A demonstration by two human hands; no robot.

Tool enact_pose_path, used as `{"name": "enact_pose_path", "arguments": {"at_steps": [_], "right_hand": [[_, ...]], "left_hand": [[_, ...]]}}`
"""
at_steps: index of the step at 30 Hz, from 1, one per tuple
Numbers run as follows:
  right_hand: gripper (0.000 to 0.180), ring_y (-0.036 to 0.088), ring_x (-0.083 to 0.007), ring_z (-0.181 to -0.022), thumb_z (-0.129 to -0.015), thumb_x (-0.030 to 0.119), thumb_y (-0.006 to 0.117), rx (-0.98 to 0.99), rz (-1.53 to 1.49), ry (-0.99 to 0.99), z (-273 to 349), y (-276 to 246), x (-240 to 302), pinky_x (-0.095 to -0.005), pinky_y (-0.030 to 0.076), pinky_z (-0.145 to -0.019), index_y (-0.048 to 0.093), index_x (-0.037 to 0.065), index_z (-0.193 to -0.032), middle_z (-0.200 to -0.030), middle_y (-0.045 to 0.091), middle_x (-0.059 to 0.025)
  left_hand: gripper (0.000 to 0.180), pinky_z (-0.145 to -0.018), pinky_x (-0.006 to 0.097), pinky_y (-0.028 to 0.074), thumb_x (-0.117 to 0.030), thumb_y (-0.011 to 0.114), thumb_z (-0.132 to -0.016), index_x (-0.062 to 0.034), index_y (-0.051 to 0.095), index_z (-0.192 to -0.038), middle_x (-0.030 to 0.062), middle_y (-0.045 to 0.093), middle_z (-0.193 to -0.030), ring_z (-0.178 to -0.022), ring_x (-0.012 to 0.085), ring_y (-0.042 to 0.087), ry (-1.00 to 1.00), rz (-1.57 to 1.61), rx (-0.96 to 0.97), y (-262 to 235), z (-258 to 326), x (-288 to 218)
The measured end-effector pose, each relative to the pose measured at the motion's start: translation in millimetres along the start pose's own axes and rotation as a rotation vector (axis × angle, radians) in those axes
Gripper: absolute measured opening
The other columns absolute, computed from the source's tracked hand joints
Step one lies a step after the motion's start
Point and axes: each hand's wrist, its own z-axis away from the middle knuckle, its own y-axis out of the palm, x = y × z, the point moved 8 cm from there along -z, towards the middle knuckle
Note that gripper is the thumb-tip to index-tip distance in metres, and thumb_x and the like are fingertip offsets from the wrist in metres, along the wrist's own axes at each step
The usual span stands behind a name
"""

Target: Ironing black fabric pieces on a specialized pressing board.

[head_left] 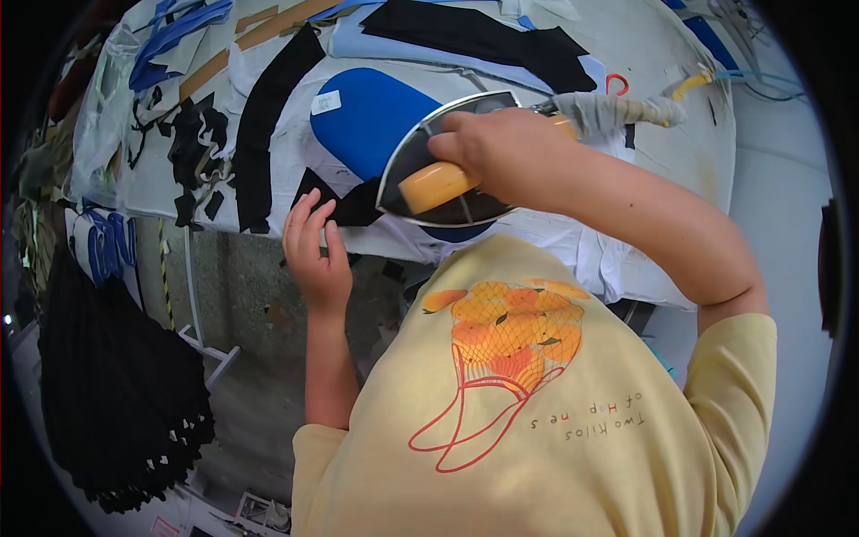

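My right hand (510, 154) is closed round the orange wooden handle (437, 186) of an iron (400, 175). The iron sits over the near end of a blue rounded pressing pad (380, 112), which bears a white label. A small black cloth piece (358, 204) reaches out from the iron's left side, partly hidden under it. My left hand (320, 255) is at the table's near edge beside this cloth, fingers apart and slightly bent. Its fingertips overlap the cloth's left end; whether they touch it I cannot tell.
A long black cloth strip (268, 125) and black scraps (192, 157) lie on the white-covered table (698, 170). Folded black cloth (474, 40) lies at the back, near red scissor handles (616, 84). A wrapped hose (617, 112) runs right from the iron. Black garments (121, 385) hang at left.
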Motion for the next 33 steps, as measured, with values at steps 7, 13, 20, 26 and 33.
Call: {"name": "enact_pose_path", "arguments": {"at_steps": [7,13,20,26,33], "right_hand": [[0.034,0.065,-0.0346,-0.098,-0.079,0.012,0.076,-0.024,-0.110,0.340,62,6,-71,-0.0430,0.054,-0.082,0.061,0.011,-0.109,-0.109,0.063,-0.0102],[0.035,0.060,-0.0375,-0.105,-0.079,0.014,0.077,-0.177,-0.289,0.672,160,44,-131,-0.0440,0.050,-0.086,0.059,0.009,-0.109,-0.116,0.058,-0.0118],[0.039,0.060,-0.0382,-0.105,-0.077,0.018,0.078,-0.194,-0.234,0.971,218,129,-164,-0.0438,0.050,-0.085,0.058,0.010,-0.109,-0.118,0.056,-0.0091],[0.042,0.063,-0.0312,-0.097,-0.084,0.039,0.073,-0.651,-0.184,0.491,161,54,-93,-0.0420,0.048,-0.089,0.064,0.005,-0.107,-0.113,0.063,-0.0138],[0.037,0.064,-0.0293,-0.094,-0.095,0.033,0.063,-0.392,-1.206,0.000,93,7,31,-0.0377,0.049,-0.082,0.062,0.000,-0.111,-0.100,0.067,-0.0169]], "left_hand": [[0.028,-0.104,0.043,0.040,-0.010,0.056,-0.093,-0.0028,0.062,-0.120,0.0141,0.058,-0.132,-0.124,0.0334,0.052,-0.144,0.066,0.091,21,-7,17],[0.049,-0.114,0.046,0.028,-0.038,0.055,-0.097,-0.0009,0.053,-0.129,0.0191,0.055,-0.133,-0.130,0.0337,0.046,-0.262,0.181,0.417,70,-16,36],[0.029,-0.063,0.030,0.044,-0.028,0.073,-0.086,0.0000,0.068,-0.092,0.0043,0.062,-0.076,-0.069,0.0135,0.054,-0.409,0.316,0.818,75,-25,28],[0.041,-0.094,0.037,0.051,-0.013,0.061,-0.091,0.0050,0.055,-0.127,0.0163,0.066,-0.117,-0.106,0.0240,0.065,-0.581,1.340,1.038,73,-22,-67],[0.058,-0.103,0.035,0.043,-0.015,0.075,-0.078,0.0013,0.055,-0.130,0.0154,0.056,-0.134,-0.126,0.0277,0.052,0.404,0.844,0.437,6,-64,-156]]}}
